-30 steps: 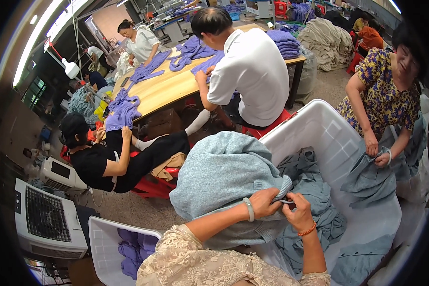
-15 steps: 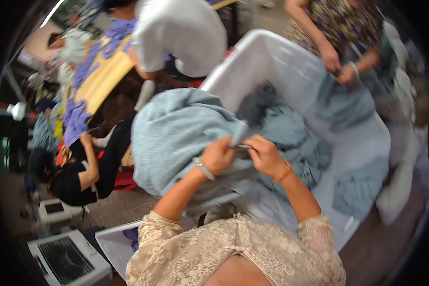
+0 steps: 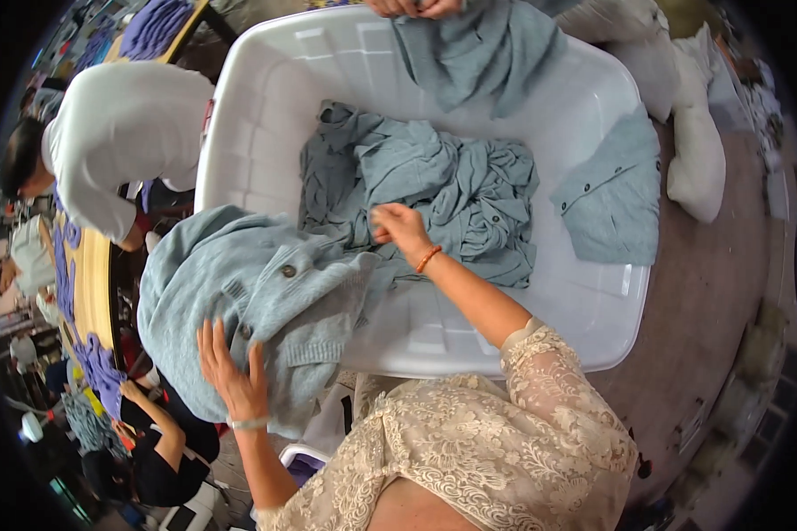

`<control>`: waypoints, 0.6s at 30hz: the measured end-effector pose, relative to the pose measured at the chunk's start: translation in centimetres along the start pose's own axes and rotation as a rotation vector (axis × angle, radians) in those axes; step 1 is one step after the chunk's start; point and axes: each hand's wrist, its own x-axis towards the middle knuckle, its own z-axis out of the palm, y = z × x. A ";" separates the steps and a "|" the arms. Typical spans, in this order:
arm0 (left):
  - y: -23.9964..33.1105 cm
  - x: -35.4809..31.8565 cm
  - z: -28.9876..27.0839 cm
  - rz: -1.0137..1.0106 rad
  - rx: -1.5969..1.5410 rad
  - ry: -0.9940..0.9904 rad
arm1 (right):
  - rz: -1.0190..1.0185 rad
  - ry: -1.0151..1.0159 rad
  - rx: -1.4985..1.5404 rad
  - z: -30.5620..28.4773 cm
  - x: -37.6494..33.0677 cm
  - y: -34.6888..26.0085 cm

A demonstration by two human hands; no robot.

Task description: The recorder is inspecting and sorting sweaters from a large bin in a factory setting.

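Note:
A light blue-grey knitted cardigan is bunched over the tub's near left corner, its dark buttons and ribbed edge showing. My left hand lies on it with fingers spread. My right hand is raised over the tub, to the right of the cardigan, with its fingers curled together. Whatever its slightly blurred fingertips may hold is too small to make out. Below it, a heap of blue-grey garments fills the middle of the white plastic tub.
Across the tub, another person's hands hold a blue-grey garment. A buttoned garment hangs over the right rim. White sacks stand beyond. At left, a person in white bends near a table with purple knitwear.
My hands have come apart: the left has slid down onto the cardigan and opened, while the right has moved off it over the tub. The view has swung right, bringing more of the tub into sight.

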 end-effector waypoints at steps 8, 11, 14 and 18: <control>-5.5 -5.8 5.2 -0.155 -0.345 0.075 | 0.402 0.512 -1.020 -23.9 3.5 16.5; -7.3 -6.5 5.4 -0.182 -0.308 0.080 | 0.678 0.623 -0.253 -23.8 3.8 17.5; -10.1 -9.1 4.3 -0.275 -0.154 0.130 | 0.645 0.691 -0.180 -19.4 6.0 19.1; -13.1 -9.2 8.9 -0.267 -0.280 0.095 | 0.309 0.994 -0.383 -31.0 9.8 28.9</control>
